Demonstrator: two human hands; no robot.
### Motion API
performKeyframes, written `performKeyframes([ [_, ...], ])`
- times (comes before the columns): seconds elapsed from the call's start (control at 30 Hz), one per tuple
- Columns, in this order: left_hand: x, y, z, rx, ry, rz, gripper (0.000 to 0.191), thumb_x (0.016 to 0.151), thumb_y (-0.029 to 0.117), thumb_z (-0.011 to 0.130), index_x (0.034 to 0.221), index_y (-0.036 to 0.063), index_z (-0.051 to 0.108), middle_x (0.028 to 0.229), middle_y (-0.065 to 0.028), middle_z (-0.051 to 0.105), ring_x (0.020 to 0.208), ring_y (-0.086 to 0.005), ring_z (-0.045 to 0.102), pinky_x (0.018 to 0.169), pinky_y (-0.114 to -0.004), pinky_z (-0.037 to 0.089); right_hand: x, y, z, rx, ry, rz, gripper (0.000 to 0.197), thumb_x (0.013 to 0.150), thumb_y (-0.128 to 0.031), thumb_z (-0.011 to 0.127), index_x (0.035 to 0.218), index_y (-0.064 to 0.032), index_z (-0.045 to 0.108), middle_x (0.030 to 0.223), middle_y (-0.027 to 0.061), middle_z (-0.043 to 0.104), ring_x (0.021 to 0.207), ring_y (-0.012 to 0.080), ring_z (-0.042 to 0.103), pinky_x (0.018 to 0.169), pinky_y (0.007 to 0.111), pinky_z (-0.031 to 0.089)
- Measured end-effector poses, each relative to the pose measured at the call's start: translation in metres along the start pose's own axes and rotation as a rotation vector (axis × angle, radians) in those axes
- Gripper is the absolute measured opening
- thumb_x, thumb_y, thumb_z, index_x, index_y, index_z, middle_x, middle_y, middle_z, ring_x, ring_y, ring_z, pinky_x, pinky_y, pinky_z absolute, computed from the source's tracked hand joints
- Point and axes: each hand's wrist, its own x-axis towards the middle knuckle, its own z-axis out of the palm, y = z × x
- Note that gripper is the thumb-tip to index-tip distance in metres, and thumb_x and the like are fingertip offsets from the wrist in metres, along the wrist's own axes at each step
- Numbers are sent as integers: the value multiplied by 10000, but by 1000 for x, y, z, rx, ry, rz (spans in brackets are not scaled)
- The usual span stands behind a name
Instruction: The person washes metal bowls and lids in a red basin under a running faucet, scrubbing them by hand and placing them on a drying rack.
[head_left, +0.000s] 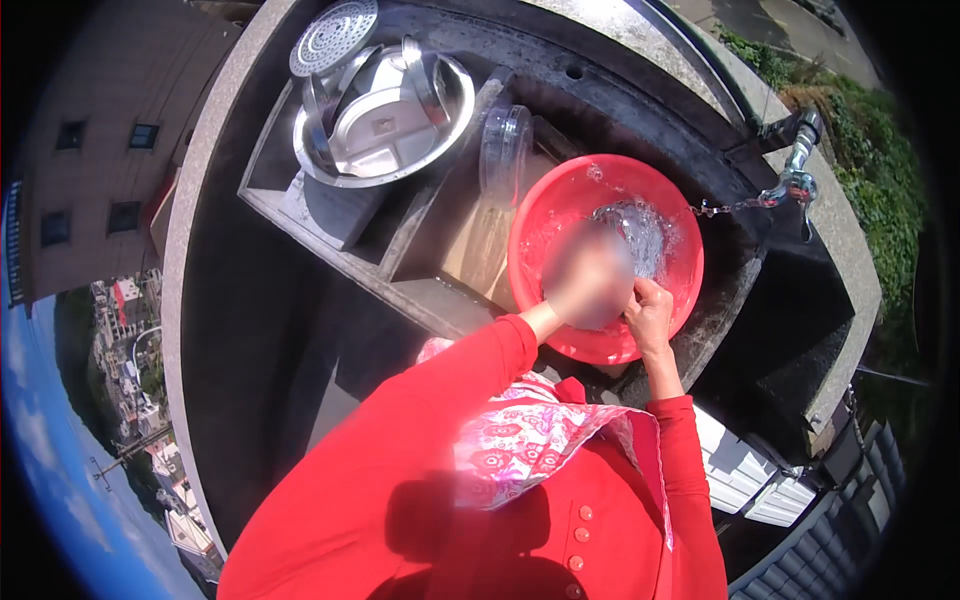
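A red plastic basin (534, 244) holds rippling water (646, 241) in the concrete sink. My left hand (589, 277) reaches over the basin, but a blurred patch covers most of it. At the near right side of the basin, my right hand (649, 315) has its fingers bent together against the edge of that patch. Whatever lies between the two hands is hidden. Water runs in a thin stream from a metal tap (793, 186) into the basin's right side.
Left of the basin stands a clear plastic container (504, 161). A shiny metal bowl (364, 180) with metal pieces in it rests across the left compartment, beside a perforated metal steamer plate (334, 36). A low concrete divider (442, 176) separates the compartments.
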Motion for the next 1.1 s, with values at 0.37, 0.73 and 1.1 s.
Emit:
performKeyframes([
  [0.37, -11, -15, -86, 513, 77, -2, 147, 846, 165, 589, 886, 25, 566, 709, -42, 582, 544, -129, 565, 509, -250, 482, -4, 20, -46, -152, 701, -3, 105, 859, -85, 510, 816, -2, 557, 756, 179, 588, 709, 370, 585, 611, 406, 458],
  [0.73, 62, 50, -50, 313, 207, 130, 326, 815, 228, 651, 1041, 22, 539, 892, -44, 597, 758, -104, 560, 646, -243, 465, 159, 103, -69, 629, 566, 391, 161, 881, -139, 498, 843, -17, 595, 765, 36, 584, 695, 144, 514, 643, 297, 423],
  [1.1, 45, 96, 25, -654, -93, -605, 321, 926, 290, 486, 1125, 47, 554, 1068, -122, 579, 945, -260, 561, 896, -415, 437, -8, 64, -124, 803, 403, 267, 163, 933, -192, 510, 872, -66, 593, 764, -43, 545, 734, 58, 483, 707, 202, 394],
])
